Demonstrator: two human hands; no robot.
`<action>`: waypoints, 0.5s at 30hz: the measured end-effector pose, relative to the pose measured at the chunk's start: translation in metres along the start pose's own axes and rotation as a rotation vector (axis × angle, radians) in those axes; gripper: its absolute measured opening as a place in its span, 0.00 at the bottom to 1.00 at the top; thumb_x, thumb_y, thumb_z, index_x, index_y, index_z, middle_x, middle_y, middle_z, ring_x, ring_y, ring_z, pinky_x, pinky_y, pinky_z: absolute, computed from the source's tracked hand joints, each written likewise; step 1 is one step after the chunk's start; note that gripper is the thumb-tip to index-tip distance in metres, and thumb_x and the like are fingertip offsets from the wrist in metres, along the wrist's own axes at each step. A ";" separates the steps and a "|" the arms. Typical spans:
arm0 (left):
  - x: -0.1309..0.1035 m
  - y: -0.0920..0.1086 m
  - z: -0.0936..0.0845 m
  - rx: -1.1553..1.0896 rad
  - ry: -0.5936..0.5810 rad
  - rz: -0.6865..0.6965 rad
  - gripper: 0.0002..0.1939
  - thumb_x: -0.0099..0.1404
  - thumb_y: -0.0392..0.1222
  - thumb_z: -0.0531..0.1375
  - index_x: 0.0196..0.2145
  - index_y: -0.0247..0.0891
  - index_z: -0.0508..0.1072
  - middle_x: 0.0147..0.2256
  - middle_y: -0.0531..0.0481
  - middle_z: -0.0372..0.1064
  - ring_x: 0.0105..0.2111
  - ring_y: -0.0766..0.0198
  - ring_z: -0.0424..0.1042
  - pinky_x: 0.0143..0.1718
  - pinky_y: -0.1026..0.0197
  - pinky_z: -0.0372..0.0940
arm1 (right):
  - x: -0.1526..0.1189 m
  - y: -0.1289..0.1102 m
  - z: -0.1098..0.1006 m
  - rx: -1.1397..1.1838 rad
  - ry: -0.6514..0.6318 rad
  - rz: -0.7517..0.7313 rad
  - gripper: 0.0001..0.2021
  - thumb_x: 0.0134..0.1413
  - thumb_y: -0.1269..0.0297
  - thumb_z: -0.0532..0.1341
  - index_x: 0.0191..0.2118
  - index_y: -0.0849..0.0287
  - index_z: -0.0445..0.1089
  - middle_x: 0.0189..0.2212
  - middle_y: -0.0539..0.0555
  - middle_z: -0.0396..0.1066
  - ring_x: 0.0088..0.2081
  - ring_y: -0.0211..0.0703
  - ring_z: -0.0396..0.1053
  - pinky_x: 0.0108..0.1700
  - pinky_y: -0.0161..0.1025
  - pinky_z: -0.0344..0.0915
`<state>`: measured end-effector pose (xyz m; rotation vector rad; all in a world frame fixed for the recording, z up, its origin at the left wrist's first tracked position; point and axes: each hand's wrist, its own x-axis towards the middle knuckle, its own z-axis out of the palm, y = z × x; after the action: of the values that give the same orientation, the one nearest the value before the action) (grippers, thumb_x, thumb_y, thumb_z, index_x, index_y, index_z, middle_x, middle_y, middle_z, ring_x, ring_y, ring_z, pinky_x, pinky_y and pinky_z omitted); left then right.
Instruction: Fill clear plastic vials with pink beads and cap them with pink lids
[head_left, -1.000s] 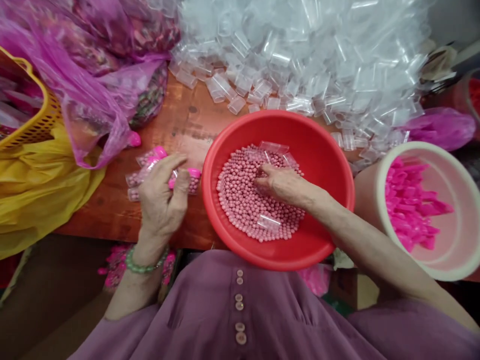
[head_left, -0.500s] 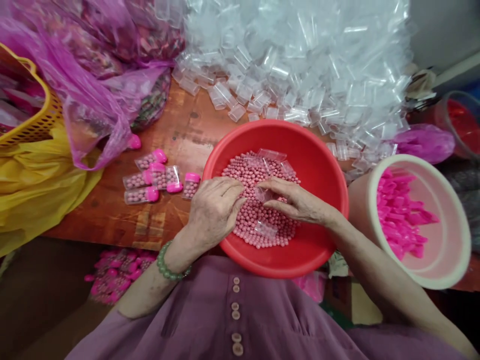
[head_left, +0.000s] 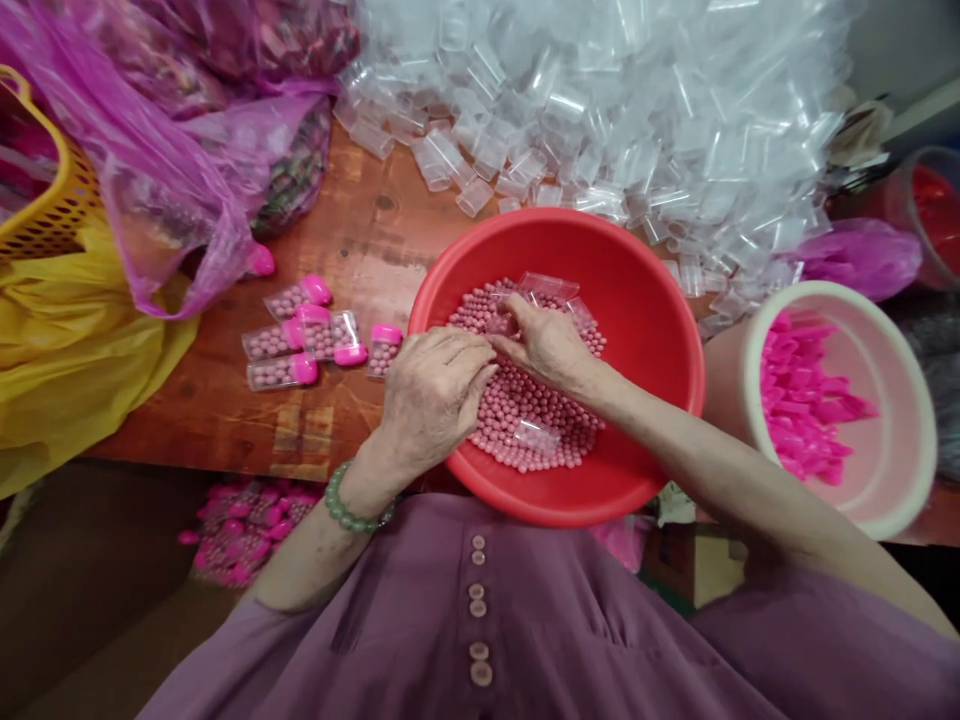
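Observation:
A red basin [head_left: 637, 340] holds many pink beads [head_left: 517, 420], with a few clear containers lying on them. Over the basin's left rim, my left hand [head_left: 435, 395] is closed, its fingers curled together; whatever it holds is hidden. My right hand [head_left: 544, 340] is over the beads, just right of the left one, its thumb and fingers bent around a clear container [head_left: 498, 322] that shows faintly. Left of the basin lie several bead-filled containers with pink caps [head_left: 281, 371], and one more [head_left: 384, 350] sits beside the rim.
Clear containers [head_left: 600, 110] are heaped behind the basin. A white bucket [head_left: 900, 450] of pink caps [head_left: 806, 400] stands at the right. Purple bags [head_left: 202, 190], a yellow basket [head_left: 71, 200] and a yellow bag [head_left: 90, 360] crowd the left. Capped containers [head_left: 240, 525] lie below the table edge.
My right hand has moved left and away from me, close to my left hand. My left hand keeps nearly the same pose. The whole view has shifted slightly.

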<state>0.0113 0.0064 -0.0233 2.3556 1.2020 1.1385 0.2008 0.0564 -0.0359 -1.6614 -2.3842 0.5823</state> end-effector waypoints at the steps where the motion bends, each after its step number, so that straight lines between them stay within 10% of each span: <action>1: 0.000 0.000 0.000 -0.007 0.006 0.000 0.09 0.67 0.36 0.55 0.37 0.34 0.76 0.39 0.44 0.79 0.41 0.56 0.75 0.44 0.53 0.68 | 0.003 -0.001 0.004 -0.007 -0.001 -0.002 0.12 0.56 0.62 0.61 0.44 0.62 0.67 0.32 0.56 0.73 0.32 0.44 0.68 0.36 0.38 0.59; 6: -0.001 -0.001 0.001 -0.025 0.010 -0.007 0.08 0.67 0.36 0.56 0.38 0.34 0.76 0.39 0.44 0.79 0.41 0.56 0.75 0.44 0.53 0.67 | 0.001 0.005 0.014 0.143 -0.077 0.123 0.08 0.51 0.61 0.62 0.30 0.59 0.63 0.24 0.48 0.66 0.26 0.37 0.60 0.30 0.35 0.54; 15: 0.000 -0.001 -0.002 -0.026 -0.097 -0.062 0.11 0.69 0.38 0.53 0.39 0.35 0.76 0.40 0.45 0.78 0.43 0.55 0.74 0.45 0.52 0.65 | -0.032 0.003 0.019 0.719 -0.665 0.500 0.16 0.46 0.55 0.68 0.25 0.57 0.62 0.14 0.43 0.63 0.16 0.32 0.60 0.20 0.31 0.57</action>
<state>0.0096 0.0067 -0.0228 2.3089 1.2113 1.0021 0.2080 0.0236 -0.0515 -1.8435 -1.6418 2.0483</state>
